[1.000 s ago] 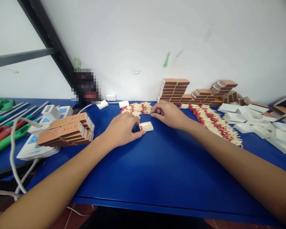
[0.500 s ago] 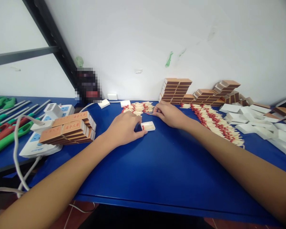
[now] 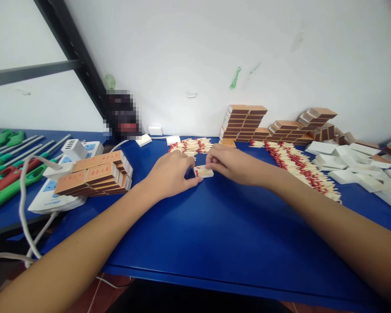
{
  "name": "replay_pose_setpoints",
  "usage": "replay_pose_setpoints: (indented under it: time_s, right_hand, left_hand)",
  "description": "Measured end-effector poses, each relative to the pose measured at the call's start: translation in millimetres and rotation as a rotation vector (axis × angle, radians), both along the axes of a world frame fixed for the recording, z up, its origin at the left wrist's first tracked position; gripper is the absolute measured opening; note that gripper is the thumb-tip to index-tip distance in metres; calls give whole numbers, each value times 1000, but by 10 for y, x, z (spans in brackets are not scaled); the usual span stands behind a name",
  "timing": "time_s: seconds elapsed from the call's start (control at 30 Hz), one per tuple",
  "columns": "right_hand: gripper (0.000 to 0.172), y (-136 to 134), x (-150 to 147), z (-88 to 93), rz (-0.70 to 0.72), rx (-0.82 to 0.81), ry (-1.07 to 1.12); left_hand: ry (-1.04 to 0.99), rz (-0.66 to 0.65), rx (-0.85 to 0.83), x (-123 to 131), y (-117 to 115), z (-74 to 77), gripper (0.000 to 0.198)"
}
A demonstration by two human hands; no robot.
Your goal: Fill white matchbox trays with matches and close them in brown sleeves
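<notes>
A small white matchbox tray (image 3: 209, 174) with red-headed matchsticks in it lies on the blue table. My left hand (image 3: 172, 176) steadies its left end, thumb at the front corner and fingers curled behind. My right hand (image 3: 226, 161) is at the tray's right end, fingers pinched. A few matchsticks (image 3: 200, 168) with red heads point left from its fingertips, over the tray; how many it pinches is hidden. Just behind both hands lies a loose pile of matchsticks (image 3: 190, 146).
Stacked brown matchboxes (image 3: 244, 124) stand along the wall, beside a long row of matchsticks (image 3: 304, 169). White empty trays (image 3: 358, 163) are heaped at the right. On the left are bundled matchboxes (image 3: 94, 174), a power strip (image 3: 45, 202) with cables and green-handled tools (image 3: 16, 182).
My right hand has moved left and toward me, from beside the loose pile to the tray. An orange-brown matchbox behind it is now uncovered. My left hand stays at the tray.
</notes>
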State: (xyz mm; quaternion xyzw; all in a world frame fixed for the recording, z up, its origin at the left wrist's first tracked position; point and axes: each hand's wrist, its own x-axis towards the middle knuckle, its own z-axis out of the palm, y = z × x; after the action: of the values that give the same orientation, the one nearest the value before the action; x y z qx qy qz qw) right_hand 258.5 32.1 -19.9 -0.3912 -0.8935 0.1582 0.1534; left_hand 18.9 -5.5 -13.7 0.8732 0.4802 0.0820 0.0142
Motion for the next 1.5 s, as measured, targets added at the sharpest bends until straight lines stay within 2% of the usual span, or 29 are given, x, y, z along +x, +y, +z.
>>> replay_pose_setpoints:
  time_s: [0.1, 0.27, 0.4, 0.5, 0.8, 1.0, 1.17, 1.4, 1.5]
  right_hand:
    - [14, -32, -66, -16, 4, -6, -13]
    - [13, 202, 16, -184, -122, 179, 59]
    - [24, 344, 110, -328, -159, 200, -7]
    - [28, 356, 121, -364, -151, 201, -7]
    - [30, 350, 83, -350, -145, 210, -7]
    - [12, 385, 77, -352, -158, 176, 43]
    - [15, 381, 83, -287, -166, 116, 19]
    - [16, 65, -20, -30, -66, 65, 44]
    - [15, -40, -77, 13, -10, 11, 22]
  left_hand:
    - [-4, 11, -11, 0, -9, 12, 35]
    - [-12, -10, -16, 5, -15, 24, 35]
    - [-20, -18, -16, 1, -12, 16, 34]
    - [-19, -24, -11, -3, -9, 9, 34]
    - [-16, -31, -14, -1, -16, 12, 33]
    - [-14, -30, -10, -2, -5, -6, 36]
    - [-24, -20, -20, 7, -10, 5, 34]
    - [-13, 8, -14, -4, -4, 14, 36]
    - [-10, 0, -6, -13, -1, 5, 36]
